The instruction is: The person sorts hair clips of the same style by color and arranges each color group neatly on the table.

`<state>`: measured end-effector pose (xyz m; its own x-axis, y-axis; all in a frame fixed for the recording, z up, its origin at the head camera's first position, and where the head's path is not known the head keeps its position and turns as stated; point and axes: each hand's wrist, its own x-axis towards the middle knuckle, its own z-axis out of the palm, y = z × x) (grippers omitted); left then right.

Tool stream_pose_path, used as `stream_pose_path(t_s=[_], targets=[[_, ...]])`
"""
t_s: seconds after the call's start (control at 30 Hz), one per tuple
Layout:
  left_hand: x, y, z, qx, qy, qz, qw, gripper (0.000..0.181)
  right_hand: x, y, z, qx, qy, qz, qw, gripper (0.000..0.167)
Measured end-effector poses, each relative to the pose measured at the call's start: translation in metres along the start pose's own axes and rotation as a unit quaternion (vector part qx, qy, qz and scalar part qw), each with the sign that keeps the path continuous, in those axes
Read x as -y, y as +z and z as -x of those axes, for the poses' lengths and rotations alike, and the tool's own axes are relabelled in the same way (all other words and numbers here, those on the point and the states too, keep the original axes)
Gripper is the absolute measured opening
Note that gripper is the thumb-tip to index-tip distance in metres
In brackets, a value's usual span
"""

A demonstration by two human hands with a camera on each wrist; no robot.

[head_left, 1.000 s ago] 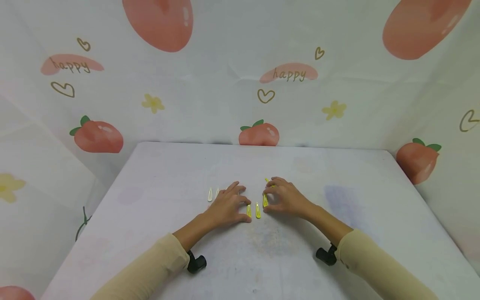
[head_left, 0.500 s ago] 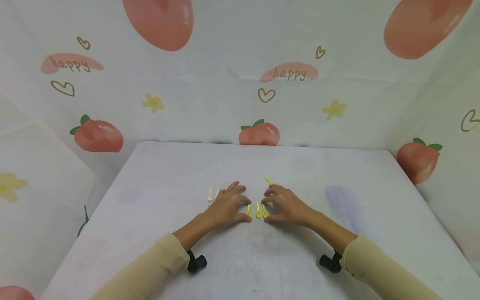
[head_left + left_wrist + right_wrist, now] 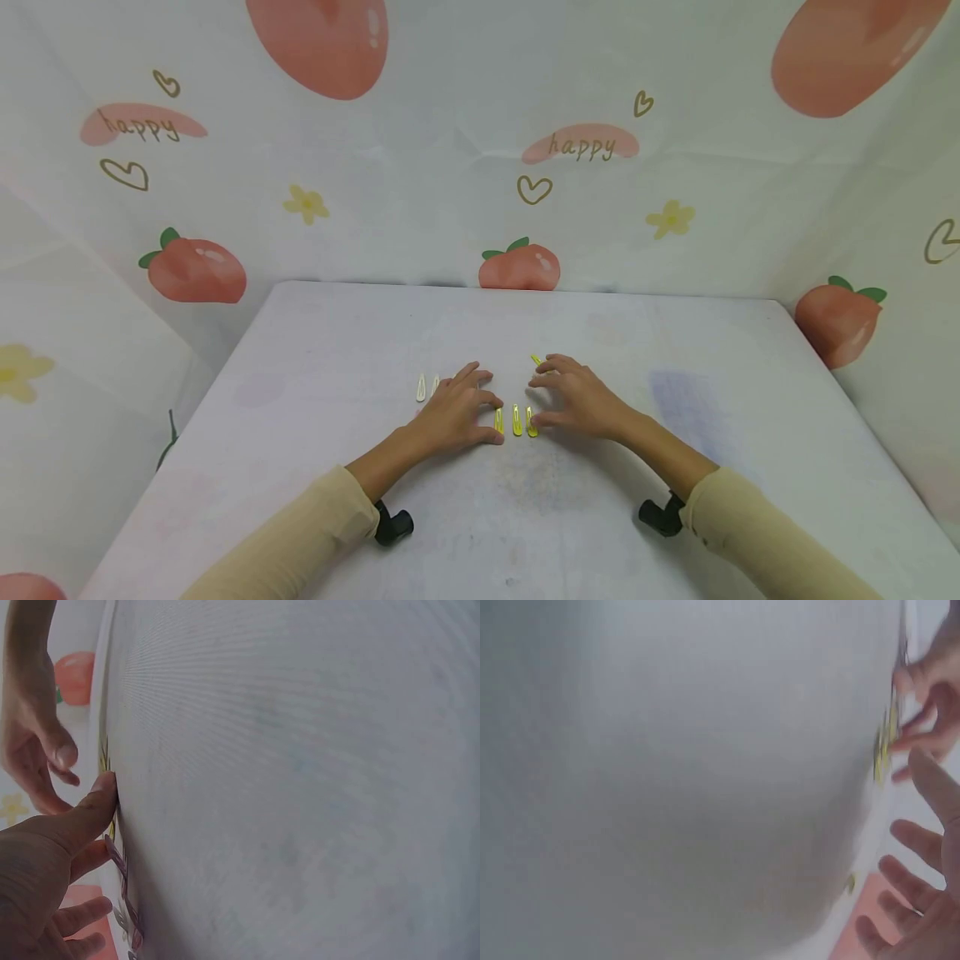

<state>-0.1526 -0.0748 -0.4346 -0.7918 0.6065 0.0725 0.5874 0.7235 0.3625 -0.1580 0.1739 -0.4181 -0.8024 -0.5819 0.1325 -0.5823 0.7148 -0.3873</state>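
Several snap hair clips lie on the table. My left hand [image 3: 453, 414] pinches a yellow hair clip [image 3: 498, 422] lengthwise between thumb and index finger. Beside it stands a middle yellow clip [image 3: 517, 421], then a right-hand yellow clip [image 3: 531, 423], all three roughly parallel. My right hand [image 3: 581, 402] is just right of that last clip, fingers spread and relaxed, the thumb tip close to it; whether they touch I cannot tell. Another yellow clip [image 3: 535, 359] lies slanted farther back, partly behind the right fingers. In the right wrist view the right hand [image 3: 930, 877] grips nothing.
Left of my left hand lie a white clip [image 3: 421, 388] and a second white clip [image 3: 435, 383], partly covered by that hand. Pinkish clips [image 3: 124, 877] show below the left fingers in the left wrist view. A printed cloth [image 3: 420, 192] hangs behind the table [image 3: 337, 333].
My right hand brought a yellow clip nearer and set it beside the middle one, then let go and drew back up and right. The left hand kept its place.
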Motion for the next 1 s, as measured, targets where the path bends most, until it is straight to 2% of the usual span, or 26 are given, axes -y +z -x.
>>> stream_pose_path(t_s=[0.2,0.43,0.63,0.83,1.0], targets=[[-0.001,-0.001,0.000,0.001,-0.005,0.005,1.0000,0.048,-0.022,-0.006,-0.009,-0.040,0.049,0.029,0.9976,0.036],[-0.001,-0.001,0.001,0.000,-0.005,0.005,1.0000,0.048,-0.041,-0.003,-0.018,-0.055,0.068,0.054,0.9947,0.032],[-0.002,-0.002,0.001,0.000,-0.003,0.004,1.0000,0.048,-0.042,0.001,-0.024,-0.053,0.068,0.059,0.9945,0.029],[-0.001,0.000,0.000,0.000,-0.005,-0.002,1.0000,0.049,-0.039,0.003,-0.028,-0.062,0.068,0.033,0.9953,0.017],[-0.001,0.000,0.000,0.004,-0.007,-0.002,1.0000,0.049,-0.038,0.006,-0.030,-0.054,0.073,0.014,0.9958,0.017]])
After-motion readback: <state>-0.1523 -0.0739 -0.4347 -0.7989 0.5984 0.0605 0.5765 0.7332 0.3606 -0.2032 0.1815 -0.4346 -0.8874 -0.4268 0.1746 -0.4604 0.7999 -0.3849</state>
